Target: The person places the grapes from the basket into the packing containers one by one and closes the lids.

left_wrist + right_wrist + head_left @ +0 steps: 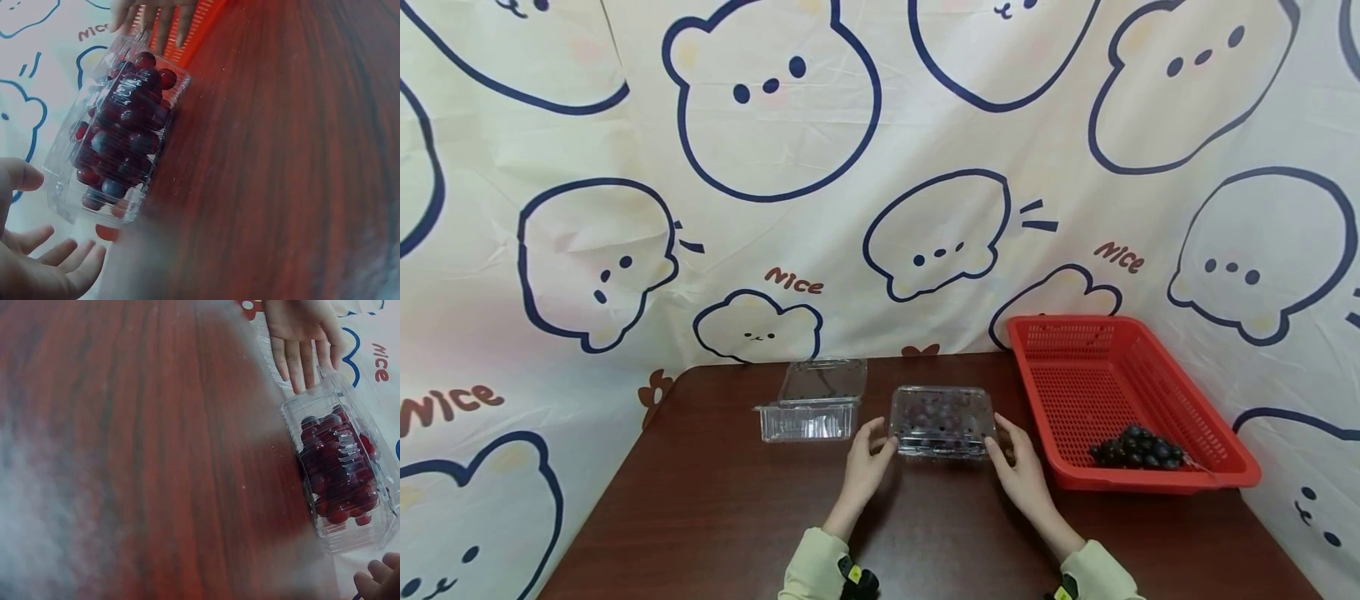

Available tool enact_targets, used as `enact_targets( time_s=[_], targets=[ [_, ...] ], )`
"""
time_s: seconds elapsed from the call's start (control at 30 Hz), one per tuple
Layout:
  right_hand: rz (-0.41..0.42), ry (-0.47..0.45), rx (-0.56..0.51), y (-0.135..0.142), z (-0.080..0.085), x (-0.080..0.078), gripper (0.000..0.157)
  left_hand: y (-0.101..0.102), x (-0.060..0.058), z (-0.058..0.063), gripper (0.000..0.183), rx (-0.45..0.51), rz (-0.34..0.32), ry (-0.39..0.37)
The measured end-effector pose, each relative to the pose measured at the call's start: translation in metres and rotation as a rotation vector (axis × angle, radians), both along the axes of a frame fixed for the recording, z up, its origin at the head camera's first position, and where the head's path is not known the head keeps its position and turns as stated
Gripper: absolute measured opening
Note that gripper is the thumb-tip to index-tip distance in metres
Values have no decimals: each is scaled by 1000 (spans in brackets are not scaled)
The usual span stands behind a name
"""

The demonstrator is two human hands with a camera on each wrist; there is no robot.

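head view showed the left hand (865, 468) and right hand (1022, 473), fingers loosely spread and holding nothing, at opposite ends of the clear grape box (943, 422) on the table (951, 533), where a lopsided squeeze might have skewed or buckled it.

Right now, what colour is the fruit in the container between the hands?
The fruit is dark red to purple, clearest in the left wrist view.
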State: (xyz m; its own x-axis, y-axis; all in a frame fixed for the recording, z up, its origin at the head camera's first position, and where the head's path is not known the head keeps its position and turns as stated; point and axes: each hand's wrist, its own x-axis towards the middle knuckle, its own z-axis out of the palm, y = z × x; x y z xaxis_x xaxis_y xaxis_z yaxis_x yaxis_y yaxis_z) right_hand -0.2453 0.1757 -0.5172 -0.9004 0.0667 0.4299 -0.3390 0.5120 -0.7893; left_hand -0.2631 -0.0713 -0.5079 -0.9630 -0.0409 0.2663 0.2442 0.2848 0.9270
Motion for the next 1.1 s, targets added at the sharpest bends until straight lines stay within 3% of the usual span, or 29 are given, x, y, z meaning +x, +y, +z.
enact_targets(
  time_s=[0.07,0.3,0.53,0.7,0.8,1.1],
  targets=[
    [8,38,51,-2,1,-1,49,0,-3,-4,46,-37,7,41],
    [48,142,250,-11,2,-7,52,3,-1,4,55,-150,-47,132],
    [44,140,422,-17,4,-10,53,8,0,10,58,-336,-124,188],
    [25,124,488,-18,7,-8,54,11,1,8,54,-472,-179,229],
    [13,106,520,-19,7,-7,53,13,3,8,52,-511,-178,227],
    [-1,83,545,-17,5,-8,52,20,2,8,51,-513,-163,209]
  ],
)
